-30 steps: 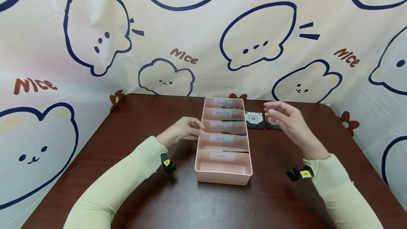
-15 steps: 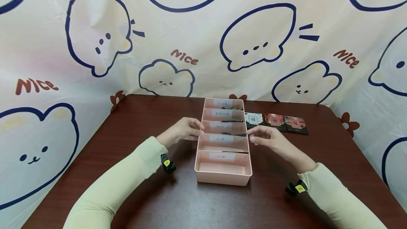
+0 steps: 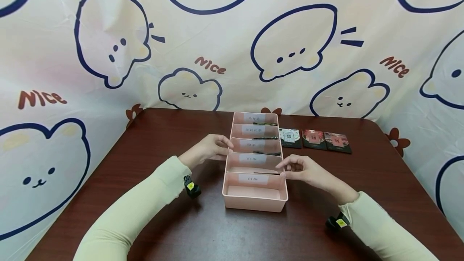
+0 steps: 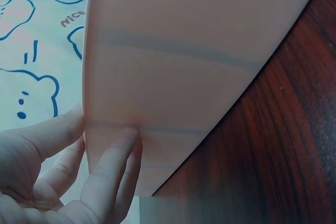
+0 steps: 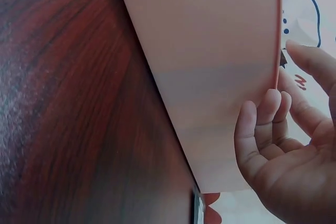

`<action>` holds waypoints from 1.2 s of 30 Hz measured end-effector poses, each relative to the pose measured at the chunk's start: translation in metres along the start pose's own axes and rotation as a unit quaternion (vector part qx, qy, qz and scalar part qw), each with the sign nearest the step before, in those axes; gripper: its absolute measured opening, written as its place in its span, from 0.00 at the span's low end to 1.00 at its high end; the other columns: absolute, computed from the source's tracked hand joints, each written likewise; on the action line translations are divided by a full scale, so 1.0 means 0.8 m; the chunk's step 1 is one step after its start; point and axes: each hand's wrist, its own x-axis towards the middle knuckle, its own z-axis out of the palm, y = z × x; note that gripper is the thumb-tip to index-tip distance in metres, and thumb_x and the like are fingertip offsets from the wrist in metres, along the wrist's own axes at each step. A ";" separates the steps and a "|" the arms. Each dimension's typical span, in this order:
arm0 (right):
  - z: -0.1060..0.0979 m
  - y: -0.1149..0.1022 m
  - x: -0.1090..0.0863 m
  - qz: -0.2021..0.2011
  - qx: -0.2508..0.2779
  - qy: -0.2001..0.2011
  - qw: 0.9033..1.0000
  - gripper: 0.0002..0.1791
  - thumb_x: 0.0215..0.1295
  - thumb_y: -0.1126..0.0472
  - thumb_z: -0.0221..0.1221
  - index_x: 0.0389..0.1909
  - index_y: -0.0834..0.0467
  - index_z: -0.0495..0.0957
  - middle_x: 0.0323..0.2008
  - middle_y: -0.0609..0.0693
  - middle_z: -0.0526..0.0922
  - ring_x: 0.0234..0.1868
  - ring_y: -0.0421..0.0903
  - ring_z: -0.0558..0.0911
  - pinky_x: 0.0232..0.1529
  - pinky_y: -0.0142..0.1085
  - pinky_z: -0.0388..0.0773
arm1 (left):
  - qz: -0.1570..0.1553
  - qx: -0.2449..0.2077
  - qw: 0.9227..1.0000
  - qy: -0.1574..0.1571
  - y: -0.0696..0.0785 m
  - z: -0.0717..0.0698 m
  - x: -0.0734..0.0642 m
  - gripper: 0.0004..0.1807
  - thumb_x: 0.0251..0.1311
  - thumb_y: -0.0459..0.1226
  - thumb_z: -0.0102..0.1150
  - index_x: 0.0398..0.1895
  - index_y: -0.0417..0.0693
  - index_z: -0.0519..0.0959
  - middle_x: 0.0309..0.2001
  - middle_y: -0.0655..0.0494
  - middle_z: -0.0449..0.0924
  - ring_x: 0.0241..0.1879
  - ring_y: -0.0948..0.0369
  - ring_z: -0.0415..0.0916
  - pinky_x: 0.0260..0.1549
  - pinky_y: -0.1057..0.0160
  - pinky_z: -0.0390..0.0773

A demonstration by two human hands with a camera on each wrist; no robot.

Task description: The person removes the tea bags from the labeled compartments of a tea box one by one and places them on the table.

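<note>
A long pink divided box [image 3: 254,205] stands in the middle of the table, its compartments one behind another, each with a white label. My left hand [image 3: 210,147] holds the box's left rim. In the left wrist view, two of its fingers [image 4: 113,166] lie against the outer wall while others reach behind the rim. On the right side, my right hand [image 3: 302,168] is at the rim, index finger over the edge and thumb apart from it. Between these two fingertips shows the end of a thin dark packet [image 3: 267,173], standing in the second compartment from the front.
Flat square packets lie right of the box: a white and black one [image 3: 290,138], a red and black one [image 3: 313,139] and a pink and black one [image 3: 337,142]. Dark packet edges [image 3: 266,153] show in the farther compartments. A printed curtain [image 3: 232,39] hangs behind the table.
My right hand has come left and down from over the flat packets to the box's right rim, then forward along it toward me, uncovering the packets. The left hand and the box stay put.
</note>
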 end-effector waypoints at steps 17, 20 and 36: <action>0.004 -0.012 0.004 0.035 -0.054 -0.033 0.997 0.13 0.65 0.57 0.62 0.49 0.55 0.82 0.45 0.52 0.80 0.41 0.43 0.73 0.40 0.29 0.73 | 0.004 0.005 1.000 0.001 0.000 0.000 0.000 0.11 0.57 0.29 0.65 0.43 0.37 0.78 0.46 0.44 0.77 0.39 0.57 0.79 0.49 0.51 0.82; 0.005 -0.013 0.004 0.035 -0.057 -0.032 0.997 0.13 0.65 0.58 0.61 0.48 0.56 0.82 0.44 0.54 0.79 0.41 0.42 0.73 0.39 0.29 0.73 | 0.004 0.003 1.000 -0.001 0.001 0.000 -0.001 0.11 0.57 0.29 0.65 0.43 0.36 0.78 0.46 0.44 0.77 0.39 0.57 0.79 0.50 0.51 0.81; 0.018 -0.017 0.004 0.025 -0.068 0.018 0.997 0.03 0.59 0.66 0.63 0.34 0.60 0.83 0.36 0.52 0.78 0.29 0.38 0.68 0.25 0.28 0.67 | 0.000 -0.004 1.000 -0.001 0.000 0.001 0.000 0.11 0.57 0.28 0.65 0.43 0.36 0.78 0.45 0.44 0.78 0.39 0.58 0.80 0.46 0.53 0.83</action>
